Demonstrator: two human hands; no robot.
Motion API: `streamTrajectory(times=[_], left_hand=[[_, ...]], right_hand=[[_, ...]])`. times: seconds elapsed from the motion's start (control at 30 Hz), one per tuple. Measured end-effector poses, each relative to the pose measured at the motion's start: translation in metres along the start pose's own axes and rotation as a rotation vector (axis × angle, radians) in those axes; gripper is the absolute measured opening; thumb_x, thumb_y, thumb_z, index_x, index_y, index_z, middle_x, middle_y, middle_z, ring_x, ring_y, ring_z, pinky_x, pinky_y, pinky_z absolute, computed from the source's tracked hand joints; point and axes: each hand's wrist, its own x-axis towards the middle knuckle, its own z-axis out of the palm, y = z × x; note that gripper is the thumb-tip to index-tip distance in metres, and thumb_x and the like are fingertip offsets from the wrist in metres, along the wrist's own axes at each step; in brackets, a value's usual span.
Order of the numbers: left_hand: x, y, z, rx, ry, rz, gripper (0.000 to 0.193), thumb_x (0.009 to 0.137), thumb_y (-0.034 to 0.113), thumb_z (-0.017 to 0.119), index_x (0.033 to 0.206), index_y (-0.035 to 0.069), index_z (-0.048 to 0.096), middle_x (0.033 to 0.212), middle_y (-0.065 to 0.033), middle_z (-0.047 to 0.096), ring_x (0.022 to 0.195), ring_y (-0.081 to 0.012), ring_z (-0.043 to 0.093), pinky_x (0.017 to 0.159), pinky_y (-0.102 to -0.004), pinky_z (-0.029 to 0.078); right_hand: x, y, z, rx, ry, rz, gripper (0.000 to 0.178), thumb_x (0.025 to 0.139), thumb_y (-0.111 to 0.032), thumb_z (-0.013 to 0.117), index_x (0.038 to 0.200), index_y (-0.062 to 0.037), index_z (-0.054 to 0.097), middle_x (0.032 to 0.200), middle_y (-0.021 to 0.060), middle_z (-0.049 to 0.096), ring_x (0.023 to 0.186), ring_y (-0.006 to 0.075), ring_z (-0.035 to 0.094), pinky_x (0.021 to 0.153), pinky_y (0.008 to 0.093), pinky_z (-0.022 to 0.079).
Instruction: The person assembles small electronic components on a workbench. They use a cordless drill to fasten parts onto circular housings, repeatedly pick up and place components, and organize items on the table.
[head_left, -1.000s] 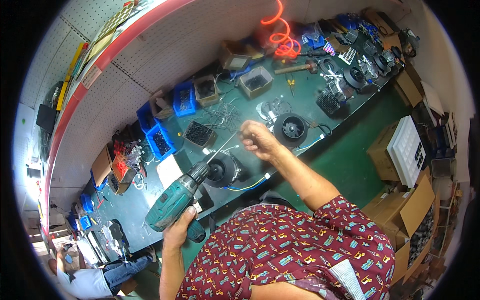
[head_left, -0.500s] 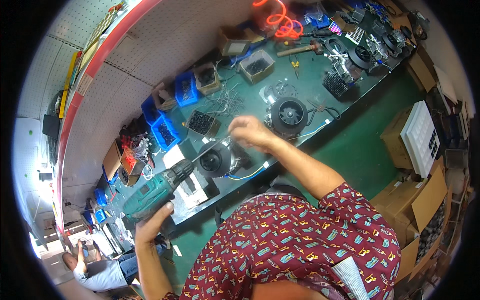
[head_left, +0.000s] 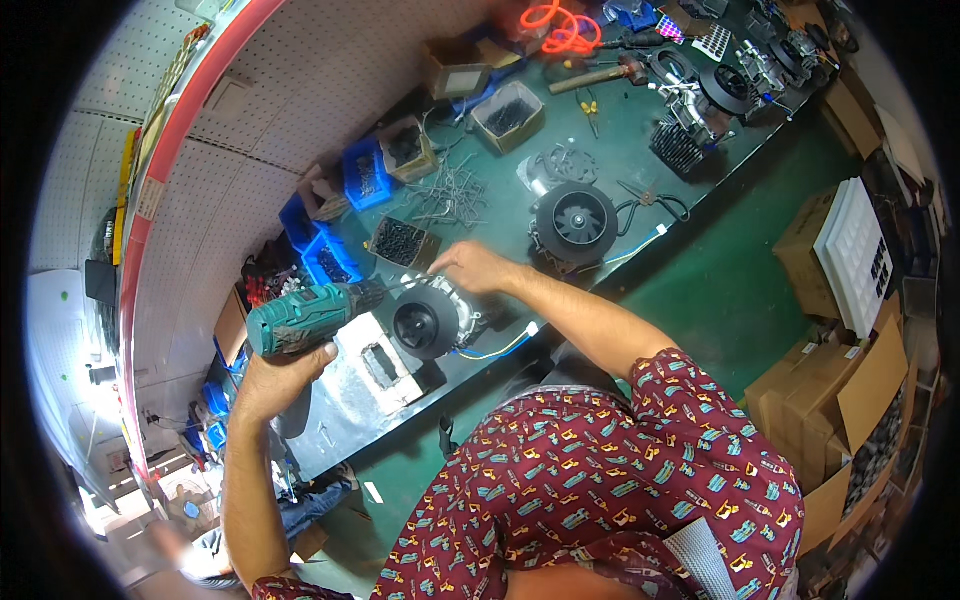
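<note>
My left hand point(head_left: 285, 380) is wrapped round the handle of a green cordless drill point(head_left: 308, 318), whose chuck points right. The drill's front end is above the left edge of a small engine with a black fan point(head_left: 425, 322). My right hand point(head_left: 472, 268) is over the far side of this engine, its fingers pinched near the drill's tip; whatever they hold is too small to make out. A box of small dark screws point(head_left: 400, 243) stands just beyond. To the right sits a second engine with a black fan point(head_left: 577, 222).
Blue bins point(head_left: 367, 175), an open carton of dark parts point(head_left: 508, 118) and thin metal rods point(head_left: 447, 192) lie farther back. Scissors point(head_left: 650, 200), a hammer point(head_left: 600, 76) and another engine point(head_left: 690, 130) are to the right. A white foam block point(head_left: 378, 368) lies near the bench edge.
The drill has swung more level, its chuck moving up, with my left hand shifting left. My right hand has come left, nearer the drill's tip. A person at lower left has moved.
</note>
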Motion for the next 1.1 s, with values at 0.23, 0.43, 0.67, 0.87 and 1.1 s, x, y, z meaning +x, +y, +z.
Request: streamTrajectory(times=[0.23, 0.43, 0.67, 0.87, 1.1], left_hand=[[0.001, -0.001, -0.004, -0.053, -0.032, 0.017, 0.022, 0.086, 0.015, 0.077, 0.100, 0.003, 0.065, 0.075, 0.0016, 0.059, 0.065, -0.0088, 0.051, 0.057, -0.0268, 0.044], [0.003, 0.002, -0.005, -0.055, -0.034, 0.005, 0.021, 0.087, 0.015, 0.077, 0.101, 0.003, 0.066, 0.075, 0.0018, 0.059, 0.065, -0.0087, 0.051, 0.056, -0.0267, 0.045], [0.006, 0.016, -0.009, 0.082, -0.053, -0.030, 0.027, 0.084, 0.020, 0.080, 0.103, 0.004, 0.067, 0.079, -0.0002, 0.063, 0.070, -0.0116, 0.056, 0.064, -0.0289, 0.048], [0.016, 0.019, -0.014, 0.111, -0.101, -0.059, 0.033, 0.083, 0.012, 0.079, 0.113, 0.005, 0.069, 0.098, -0.0033, 0.070, 0.088, -0.0139, 0.063, 0.082, -0.0316, 0.053], [0.028, 0.057, 0.000, 0.323, -0.157, 0.102, 0.043, 0.081, 0.008, 0.077, 0.123, 0.007, 0.067, 0.110, -0.0079, 0.070, 0.101, -0.0182, 0.066, 0.092, -0.0322, 0.051]], right_hand=[[-0.008, -0.004, 0.000, -0.007, 0.054, -0.107, 0.033, 0.080, -0.011, 0.053, 0.105, -0.0044, 0.074, 0.102, 0.0243, 0.070, 0.098, 0.0406, 0.067, 0.090, 0.0449, 0.053], [-0.012, 0.002, -0.001, 0.017, 0.054, -0.072, 0.035, 0.079, -0.014, 0.057, 0.109, -0.0044, 0.073, 0.102, 0.0237, 0.070, 0.096, 0.0394, 0.068, 0.088, 0.0445, 0.054], [-0.027, -0.027, -0.011, -0.193, 0.008, 0.306, 0.045, 0.064, -0.037, 0.081, 0.093, -0.0043, 0.068, 0.092, 0.0178, 0.070, 0.091, 0.0362, 0.068, 0.078, 0.0463, 0.054], [-0.029, -0.038, -0.006, -0.265, 0.077, 0.321, 0.044, 0.068, -0.036, 0.084, 0.096, -0.0062, 0.067, 0.100, 0.0171, 0.069, 0.100, 0.0355, 0.066, 0.080, 0.0478, 0.054], [-0.034, -0.048, -0.001, -0.172, 0.042, 0.429, 0.040, 0.074, -0.028, 0.081, 0.110, -0.0104, 0.075, 0.104, 0.0167, 0.073, 0.099, 0.0343, 0.069, 0.086, 0.0465, 0.055]])
